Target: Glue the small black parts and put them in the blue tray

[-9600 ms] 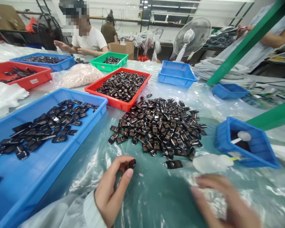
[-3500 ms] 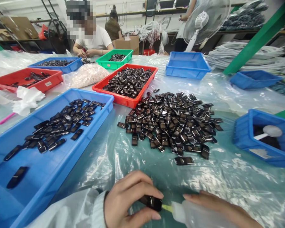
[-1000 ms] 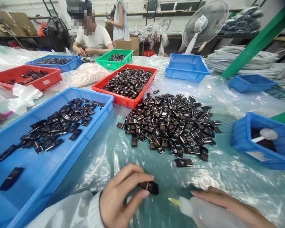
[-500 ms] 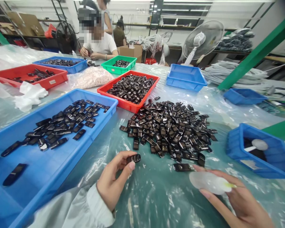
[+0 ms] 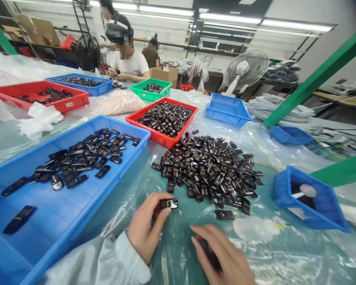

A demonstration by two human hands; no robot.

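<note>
My left hand [image 5: 150,225] pinches a glossy black plastic casing piece [image 5: 168,203] between thumb and fingers; a bright reflection lies on its end. To its right, my right hand [image 5: 221,253] is slightly blurred, with thumb and forefinger curved and their tips a little apart. A dark patch shows inside that hand, and I cannot make out whether it is shadow or a thing. Beyond both hands spreads a heap of similar black casing pieces [image 5: 210,170]. One single casing piece [image 5: 224,215] lies before the heap, beside a translucent white squeeze bottle [image 5: 252,228] with a yellowish tip.
On the left stands a large blue tray [image 5: 127,172] of black pieces. A red tray [image 5: 163,139] behind holds many more. At the right, a small blue bin [image 5: 317,213] contains a white-handled item. A person [image 5: 130,63] works across the plastic-covered table.
My right hand has let go of the white bottle and moved left, close to my left hand. My left hand still holds its casing piece. The view has tilted slightly.
</note>
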